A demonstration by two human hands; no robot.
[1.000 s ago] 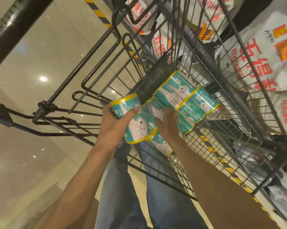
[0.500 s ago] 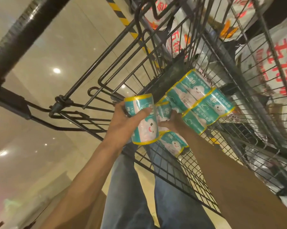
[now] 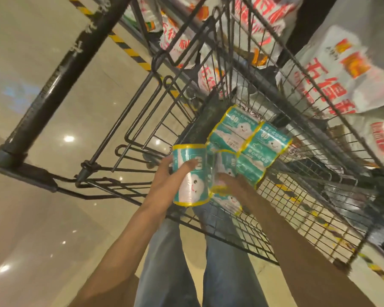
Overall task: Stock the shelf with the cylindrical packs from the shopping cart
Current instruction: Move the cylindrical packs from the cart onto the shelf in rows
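Teal-and-yellow cylindrical packs (image 3: 244, 142) lie in the wire shopping cart (image 3: 275, 229), at its near end. Left hand (image 3: 164, 180) grips one upright pack (image 3: 190, 176), thumb across its face; right hand (image 3: 233, 185) curls round a neighbouring pack (image 3: 224, 165). Lift straight up: the cart's wire walls crowd both sides, with open room only overhead

left hand (image 3: 164, 180) | lifted one pack (image 3: 190, 176) upright — clear of pile (image 3: 244, 145)
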